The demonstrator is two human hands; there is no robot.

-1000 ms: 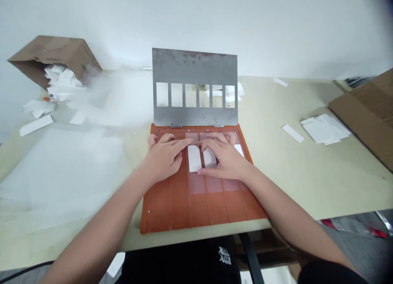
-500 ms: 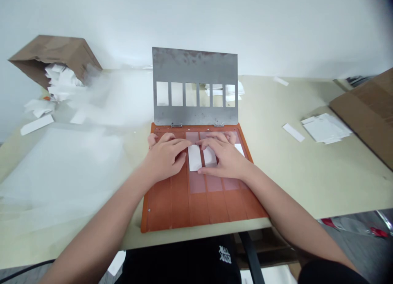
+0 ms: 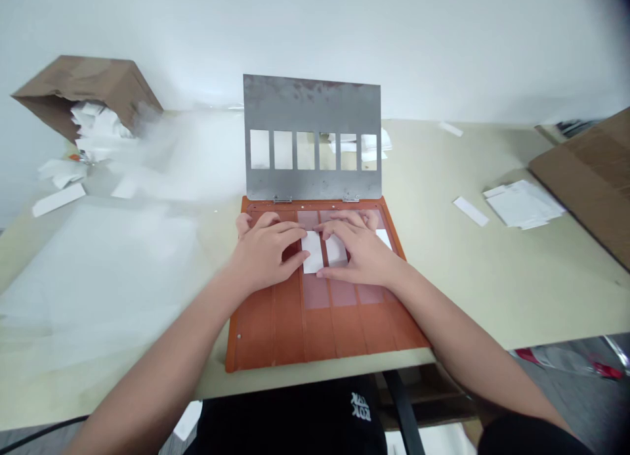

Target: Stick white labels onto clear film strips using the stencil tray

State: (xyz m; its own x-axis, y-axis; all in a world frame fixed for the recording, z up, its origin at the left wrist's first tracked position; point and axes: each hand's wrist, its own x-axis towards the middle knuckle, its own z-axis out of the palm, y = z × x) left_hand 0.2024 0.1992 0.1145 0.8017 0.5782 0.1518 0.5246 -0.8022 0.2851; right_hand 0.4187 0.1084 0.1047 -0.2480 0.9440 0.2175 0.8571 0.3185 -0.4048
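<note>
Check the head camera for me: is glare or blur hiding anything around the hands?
Head view: the left hand, right hand and white slips look sharp, with no glare on them; head view: a pale wash, glare or film, I cannot tell which, covers the table left of the orange board; head view: the wide lens bends the edges, and the top-right corner darkens.

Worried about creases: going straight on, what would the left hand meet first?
The left hand would likely meet the white paper strip first, right at its fingertips; they may already touch, which is hard to tell from this view.
</note>
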